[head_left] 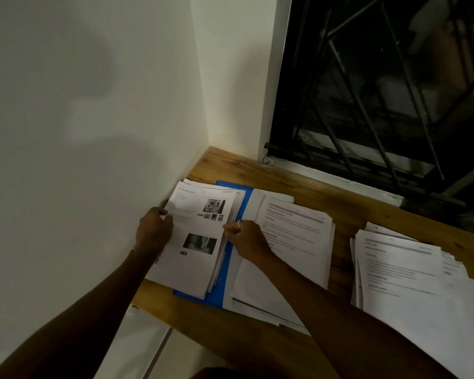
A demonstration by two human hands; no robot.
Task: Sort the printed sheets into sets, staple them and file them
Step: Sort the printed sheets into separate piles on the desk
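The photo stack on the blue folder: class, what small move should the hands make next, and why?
Probably squaring the photo stack: the left hand grips its left edge, the right hand pinches its right edge, and its sheets fan out unevenly toward the blue folder. Pushing the edges flush would likely ready it for stapling.

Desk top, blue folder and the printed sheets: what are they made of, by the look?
Desk top: wood, likely varnished; brown grain and knots show. Blue folder: probably thin plastic or coated card; smooth, even colour, hard to tell. Printed sheets: plain matt paper; thin edges fan out.
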